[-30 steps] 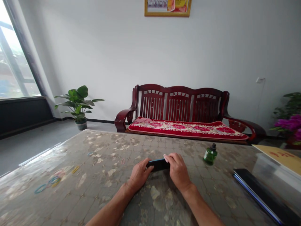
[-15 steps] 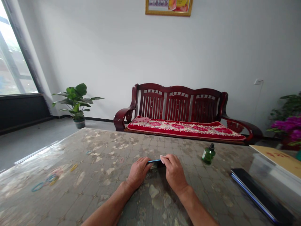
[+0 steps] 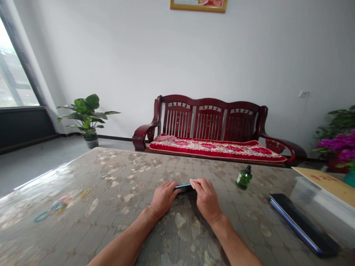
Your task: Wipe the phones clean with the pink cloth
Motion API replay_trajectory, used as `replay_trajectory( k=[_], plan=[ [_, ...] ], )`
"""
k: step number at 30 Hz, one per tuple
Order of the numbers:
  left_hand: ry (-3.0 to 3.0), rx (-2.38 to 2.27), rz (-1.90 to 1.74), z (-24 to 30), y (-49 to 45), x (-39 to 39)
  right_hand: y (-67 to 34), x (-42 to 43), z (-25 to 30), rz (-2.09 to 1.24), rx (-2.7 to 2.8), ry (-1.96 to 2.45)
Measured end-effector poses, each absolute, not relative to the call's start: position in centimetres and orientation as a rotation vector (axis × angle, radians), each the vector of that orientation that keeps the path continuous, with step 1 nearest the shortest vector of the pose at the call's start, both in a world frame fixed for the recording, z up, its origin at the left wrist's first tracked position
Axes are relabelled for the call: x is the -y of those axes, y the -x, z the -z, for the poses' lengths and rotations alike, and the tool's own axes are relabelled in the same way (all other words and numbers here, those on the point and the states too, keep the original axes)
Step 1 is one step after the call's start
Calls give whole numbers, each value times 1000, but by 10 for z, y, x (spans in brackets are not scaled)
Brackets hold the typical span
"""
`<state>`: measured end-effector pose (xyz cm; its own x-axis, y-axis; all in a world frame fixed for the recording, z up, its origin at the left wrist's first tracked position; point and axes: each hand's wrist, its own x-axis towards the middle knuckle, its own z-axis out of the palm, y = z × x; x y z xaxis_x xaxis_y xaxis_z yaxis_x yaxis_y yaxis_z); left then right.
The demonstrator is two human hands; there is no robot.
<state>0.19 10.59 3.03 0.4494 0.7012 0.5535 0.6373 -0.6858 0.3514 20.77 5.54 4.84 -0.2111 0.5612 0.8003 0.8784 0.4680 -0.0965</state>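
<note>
Above the middle of the table, my left hand (image 3: pixel 163 198) is closed on the left end of a phone (image 3: pixel 183 186), a thin dark slab with a blue edge seen nearly edge-on. My right hand (image 3: pixel 206 199) pinches a small white wipe (image 3: pixel 192 182) against the phone's right end. Most of the wipe is hidden by the fingers, and the face of the phone turned towards me is in shadow. To the right of my hands stands a small green bottle (image 3: pixel 244 178) with a black cap.
Dark phones (image 3: pixel 303 223) lie stacked at the right, beside a clear plastic box (image 3: pixel 318 201) with a tan card (image 3: pixel 327 184) on it. Several coloured rubber bands (image 3: pixel 41 217) lie on the left of the patterned table (image 3: pixel 119 229). Behind is a red wooden bench (image 3: pixel 209 122).
The whole view has shifted slightly, with the surroundings moving up and left. Both hands keep their hold on the phone and wipe; the phone's dark face shows a little more.
</note>
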Motion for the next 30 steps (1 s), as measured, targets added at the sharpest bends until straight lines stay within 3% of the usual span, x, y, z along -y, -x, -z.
replay_trajectory(
  k=[30],
  plan=[
    [-2692, -1200, -1115, -40, -5, -99, -224, -62, -43, 523, 1798, 1194]
  ],
)
